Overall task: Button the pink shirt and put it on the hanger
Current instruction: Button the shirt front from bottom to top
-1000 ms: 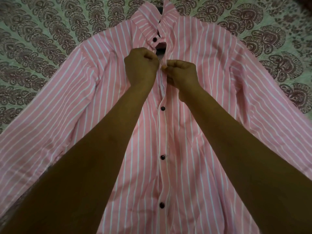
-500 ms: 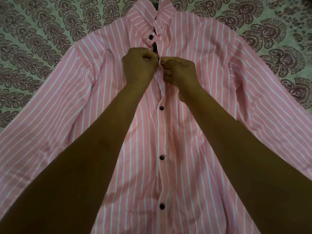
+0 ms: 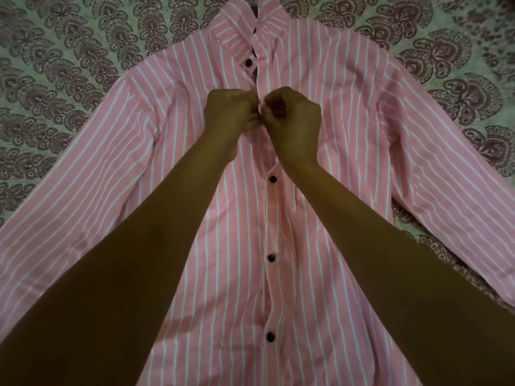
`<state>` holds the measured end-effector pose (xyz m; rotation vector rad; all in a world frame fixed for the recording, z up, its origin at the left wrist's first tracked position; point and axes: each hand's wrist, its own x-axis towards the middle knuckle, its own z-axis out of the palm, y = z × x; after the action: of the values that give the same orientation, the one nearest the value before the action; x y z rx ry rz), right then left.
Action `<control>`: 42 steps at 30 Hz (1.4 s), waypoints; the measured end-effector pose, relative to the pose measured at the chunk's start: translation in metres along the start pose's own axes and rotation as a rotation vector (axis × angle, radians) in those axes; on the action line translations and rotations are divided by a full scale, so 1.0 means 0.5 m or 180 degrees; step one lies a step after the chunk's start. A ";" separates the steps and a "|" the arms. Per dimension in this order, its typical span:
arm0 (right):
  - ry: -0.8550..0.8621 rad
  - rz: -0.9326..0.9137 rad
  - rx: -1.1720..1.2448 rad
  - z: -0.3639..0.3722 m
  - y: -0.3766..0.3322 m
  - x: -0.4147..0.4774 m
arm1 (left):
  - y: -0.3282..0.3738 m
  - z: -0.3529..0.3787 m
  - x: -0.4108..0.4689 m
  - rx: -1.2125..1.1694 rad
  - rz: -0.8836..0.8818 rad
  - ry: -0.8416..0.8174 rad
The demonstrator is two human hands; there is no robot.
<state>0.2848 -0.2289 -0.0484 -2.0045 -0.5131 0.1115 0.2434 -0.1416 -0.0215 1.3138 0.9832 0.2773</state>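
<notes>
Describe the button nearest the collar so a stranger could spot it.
Find the pink striped shirt on the patterned bedspread and follow its front up to the collar. Just under the collar, above the left hand and right hand, is one dark button. The three lower buttons line up on the closed front below the hands; this one sits alone beside a dark gap.

Pink shirt [image 3: 348, 140] with white stripes, black buttons [image 3: 272, 179]; green bedspread [image 3: 69, 51], maroon paisley.

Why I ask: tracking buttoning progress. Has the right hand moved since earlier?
Yes, slightly: the right hand has moved up the pink shirt toward its collar button, now level with the left hand.
</notes>
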 end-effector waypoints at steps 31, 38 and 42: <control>-0.0174 0.1187 0.1355 -0.002 -0.006 0.007 | -0.040 -0.007 0.003 0.1191 0.1446 0.0314; -0.0249 0.2034 0.2120 -0.011 -0.014 0.014 | -0.056 -0.007 0.004 0.2275 0.2577 0.0342; -0.0266 0.2116 0.2082 -0.005 -0.008 -0.004 | -0.070 -0.014 0.006 0.2108 0.2310 0.0391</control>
<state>0.2825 -0.2302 -0.0440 -1.4482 0.1576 0.6818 0.2277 -0.1448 -0.0536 2.2726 0.6770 0.6212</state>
